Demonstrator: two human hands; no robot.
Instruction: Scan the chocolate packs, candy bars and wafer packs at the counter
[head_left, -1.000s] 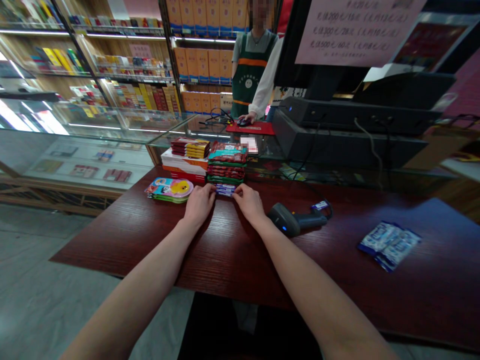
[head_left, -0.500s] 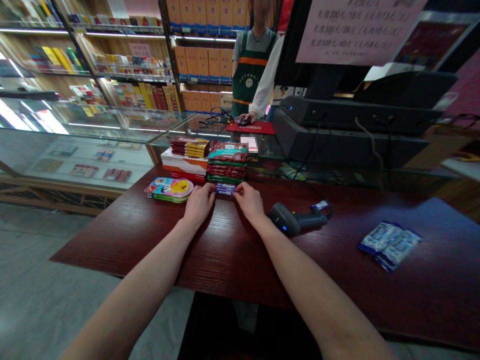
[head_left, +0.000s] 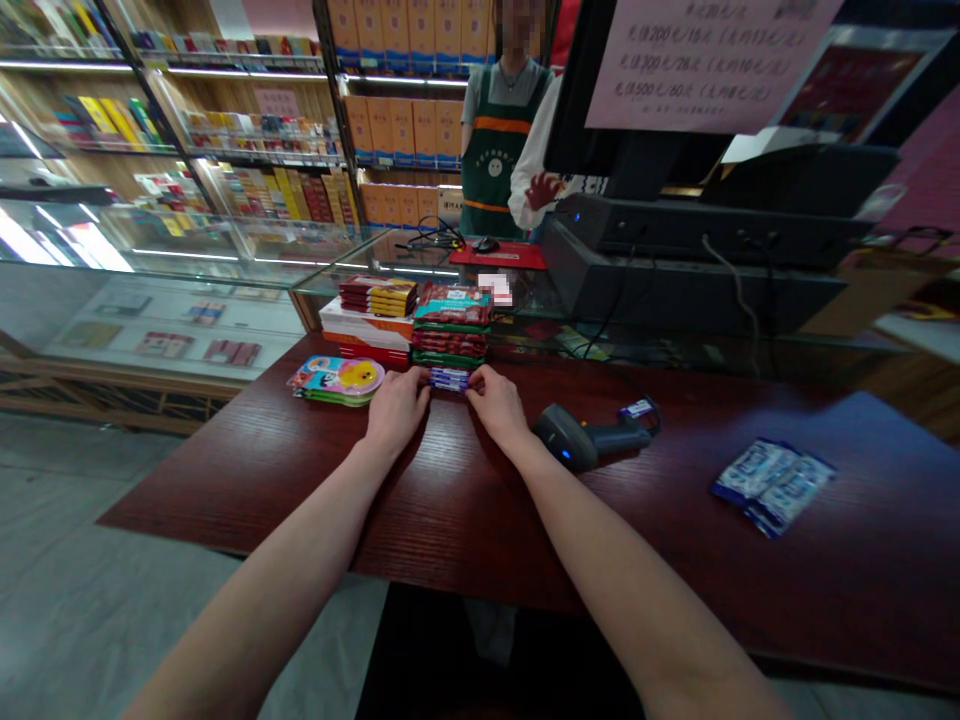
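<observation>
A small stack of purple-and-white packets (head_left: 448, 380) lies flat on the dark wooden table. My left hand (head_left: 400, 403) grips its left end between thumb and fingers, and my right hand (head_left: 496, 402) grips the right end. Right behind it rises a pile of red and green snack packets (head_left: 452, 322). Left of my left hand sit colourful packs with a yellow duck (head_left: 341, 380). A black barcode scanner (head_left: 589, 438) rests on its side, close to my right wrist.
Yellow-and-brown packets (head_left: 379, 296) lie on a white-and-orange box (head_left: 364, 328). Two blue-and-white packets (head_left: 772, 483) are at the right. Behind the table stand a glass counter (head_left: 330, 265), a monitor with a pink sign (head_left: 705, 65) and a person in a green apron (head_left: 499, 140).
The person behind the counter has lifted a hand off the mouse and moved it right, towards the monitor. My hands stay on the purple-and-white packets; the view shifts slightly.
</observation>
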